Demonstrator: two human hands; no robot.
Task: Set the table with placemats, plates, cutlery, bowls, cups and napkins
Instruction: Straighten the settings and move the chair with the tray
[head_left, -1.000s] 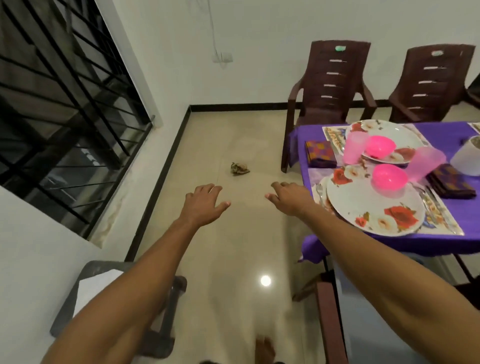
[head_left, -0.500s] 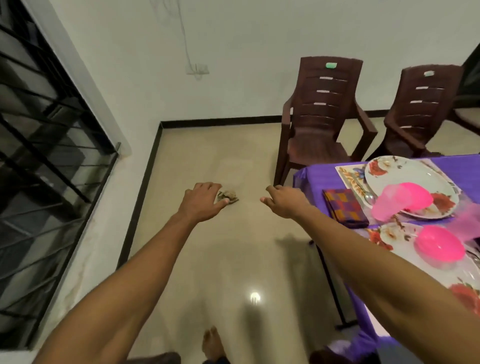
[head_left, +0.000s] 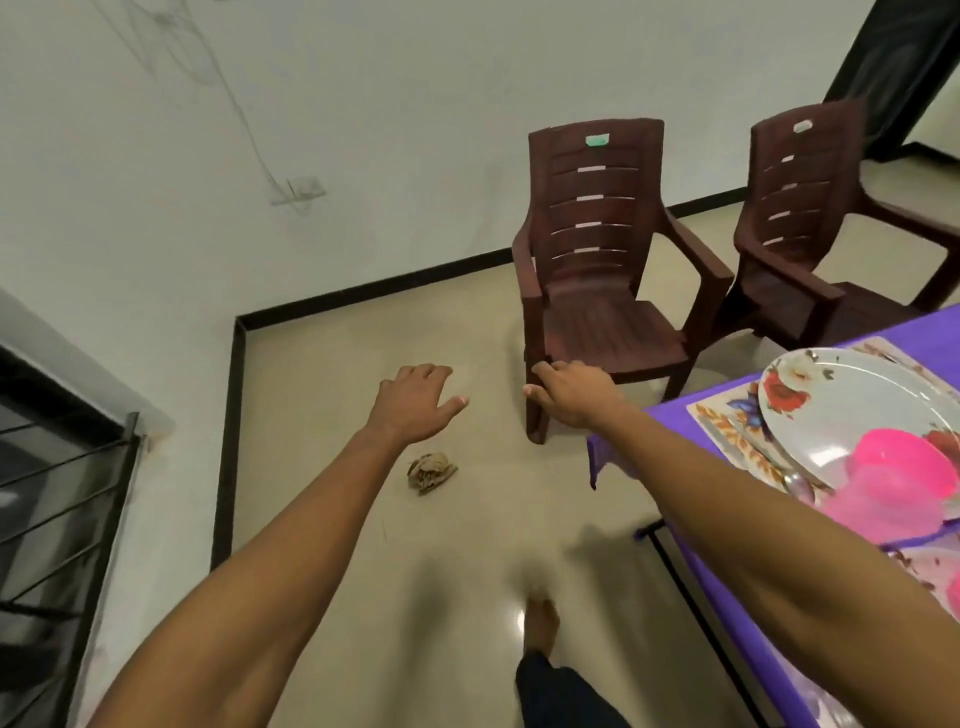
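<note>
Two hands out front, empty: left hand (head_left: 415, 402) spread loose above the floor, right hand (head_left: 569, 392) relaxed, fingers slightly bent, before the near brown chair (head_left: 597, 270). Below the left wrist, crumpled paper (head_left: 431, 472) on the tiles. Far right, on the purple table (head_left: 670, 421): floral plate (head_left: 841, 400) over a placemat (head_left: 727, 431), pink bowl (head_left: 904, 462), pink cup (head_left: 857, 512), blurred.

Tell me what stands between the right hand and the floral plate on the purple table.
Nothing visible does. The right hand is out over the floor by the front edge of the nearer brown chair, empty, fingers loosely bent. The floral plate lies to its right on a placemat, with only the table's corner between.
</note>
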